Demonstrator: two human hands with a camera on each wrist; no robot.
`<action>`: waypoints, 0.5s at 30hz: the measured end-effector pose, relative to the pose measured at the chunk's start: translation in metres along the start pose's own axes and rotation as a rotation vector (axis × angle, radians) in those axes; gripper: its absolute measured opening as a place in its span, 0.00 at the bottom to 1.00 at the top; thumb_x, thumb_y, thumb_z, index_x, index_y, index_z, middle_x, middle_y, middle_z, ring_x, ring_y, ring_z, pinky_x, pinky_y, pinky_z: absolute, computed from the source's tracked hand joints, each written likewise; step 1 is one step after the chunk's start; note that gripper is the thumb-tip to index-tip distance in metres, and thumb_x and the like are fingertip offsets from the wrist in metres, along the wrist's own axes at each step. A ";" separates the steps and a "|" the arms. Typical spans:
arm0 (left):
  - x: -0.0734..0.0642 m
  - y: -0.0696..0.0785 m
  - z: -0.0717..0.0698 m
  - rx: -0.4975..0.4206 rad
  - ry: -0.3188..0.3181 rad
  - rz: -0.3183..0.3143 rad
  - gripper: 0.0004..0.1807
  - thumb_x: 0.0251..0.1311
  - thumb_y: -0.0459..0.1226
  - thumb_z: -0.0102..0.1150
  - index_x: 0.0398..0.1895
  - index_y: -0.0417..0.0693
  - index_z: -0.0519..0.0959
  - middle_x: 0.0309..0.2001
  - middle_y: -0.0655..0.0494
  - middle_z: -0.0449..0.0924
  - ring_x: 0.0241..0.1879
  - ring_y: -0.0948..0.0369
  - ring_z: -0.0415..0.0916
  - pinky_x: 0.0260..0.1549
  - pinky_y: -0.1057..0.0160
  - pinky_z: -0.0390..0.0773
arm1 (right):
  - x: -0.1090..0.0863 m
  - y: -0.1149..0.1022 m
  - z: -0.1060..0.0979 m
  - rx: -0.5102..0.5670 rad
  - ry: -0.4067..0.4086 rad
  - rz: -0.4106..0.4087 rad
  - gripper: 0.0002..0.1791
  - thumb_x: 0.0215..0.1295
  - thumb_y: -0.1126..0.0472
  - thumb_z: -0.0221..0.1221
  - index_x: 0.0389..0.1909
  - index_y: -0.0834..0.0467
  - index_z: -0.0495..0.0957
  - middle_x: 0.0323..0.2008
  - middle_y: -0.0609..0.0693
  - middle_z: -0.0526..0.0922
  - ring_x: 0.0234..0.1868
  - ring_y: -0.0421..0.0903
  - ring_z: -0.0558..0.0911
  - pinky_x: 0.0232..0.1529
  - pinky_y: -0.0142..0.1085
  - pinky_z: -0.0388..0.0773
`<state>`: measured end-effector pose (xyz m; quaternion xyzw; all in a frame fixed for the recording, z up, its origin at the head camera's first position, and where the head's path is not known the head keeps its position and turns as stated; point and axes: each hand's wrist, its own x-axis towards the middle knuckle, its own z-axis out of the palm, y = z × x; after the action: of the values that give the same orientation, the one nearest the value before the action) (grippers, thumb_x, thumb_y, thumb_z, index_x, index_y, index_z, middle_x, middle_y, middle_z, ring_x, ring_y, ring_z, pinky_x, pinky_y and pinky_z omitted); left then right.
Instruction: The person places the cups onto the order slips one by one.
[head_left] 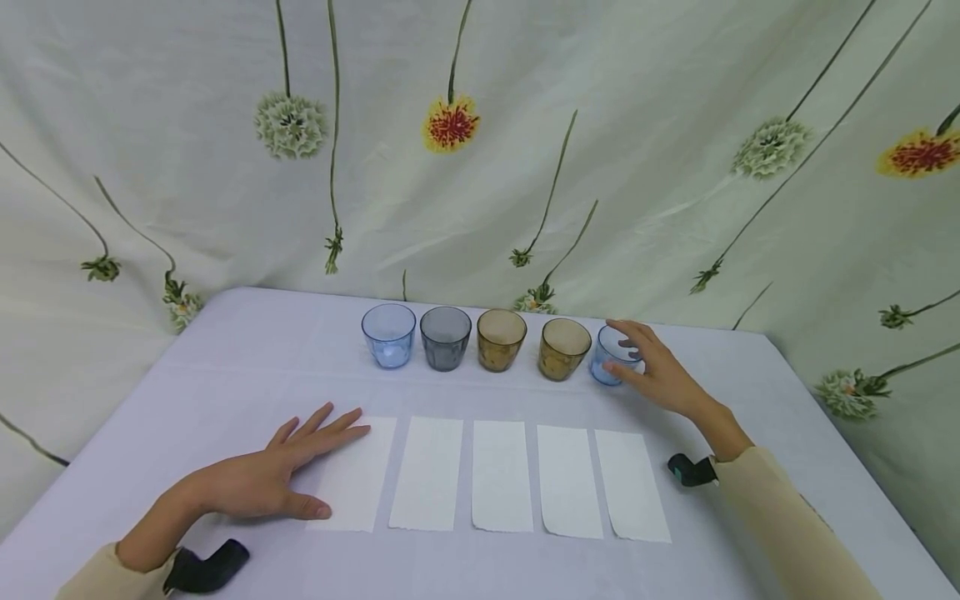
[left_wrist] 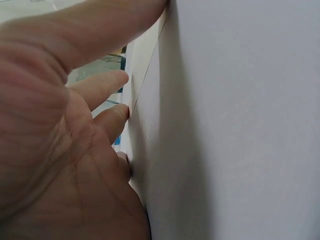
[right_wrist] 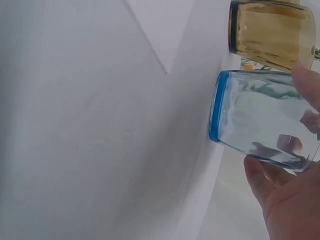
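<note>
At the right end of a row of glasses, my right hand (head_left: 662, 372) grips a light blue glass tumbler (head_left: 603, 367). Its thumb lies on one side of the tumbler and curled fingers on the other, seen partly through the clear wall of the blue tumbler (right_wrist: 260, 115) in the right wrist view. My left hand (head_left: 258, 479) rests on the white cloth with its fingers spread. Its fingertips and thumb tip lie over the leftmost white paper rectangle (head_left: 360, 479), covering part of it.
Left of the held tumbler stand an amber glass (head_left: 562, 350), another amber glass (head_left: 501, 342), a grey glass (head_left: 446, 340) and a blue glass (head_left: 388, 337). Several paper rectangles (head_left: 501, 475) lie in a row in front. A flowered curtain (head_left: 637, 125) hangs behind the table.
</note>
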<state>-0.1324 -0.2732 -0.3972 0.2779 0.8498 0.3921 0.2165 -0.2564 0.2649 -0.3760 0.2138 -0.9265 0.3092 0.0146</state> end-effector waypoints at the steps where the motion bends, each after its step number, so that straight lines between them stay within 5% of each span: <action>1: 0.000 0.000 0.000 0.005 0.001 0.002 0.52 0.54 0.51 0.70 0.80 0.61 0.53 0.82 0.49 0.37 0.78 0.41 0.15 0.69 0.59 0.08 | 0.000 -0.001 0.000 0.005 -0.006 -0.001 0.38 0.72 0.53 0.60 0.78 0.52 0.55 0.76 0.61 0.54 0.66 0.66 0.70 0.55 0.64 0.75; 6: 0.000 0.001 -0.001 0.037 0.004 0.009 0.50 0.54 0.51 0.70 0.79 0.61 0.55 0.82 0.47 0.38 0.77 0.36 0.16 0.65 0.29 0.14 | -0.001 -0.003 -0.002 0.028 -0.032 0.008 0.37 0.73 0.53 0.58 0.78 0.51 0.54 0.76 0.63 0.49 0.67 0.67 0.67 0.58 0.66 0.72; 15: 0.001 0.001 -0.001 0.044 -0.001 0.006 0.49 0.54 0.51 0.70 0.79 0.61 0.57 0.82 0.45 0.38 0.77 0.35 0.17 0.64 0.28 0.15 | -0.007 -0.004 -0.003 0.042 -0.033 0.040 0.36 0.74 0.52 0.57 0.78 0.52 0.54 0.75 0.63 0.49 0.68 0.68 0.66 0.58 0.66 0.72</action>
<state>-0.1329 -0.2724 -0.3958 0.2852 0.8573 0.3737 0.2097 -0.2484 0.2664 -0.3729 0.2005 -0.9240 0.3253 -0.0116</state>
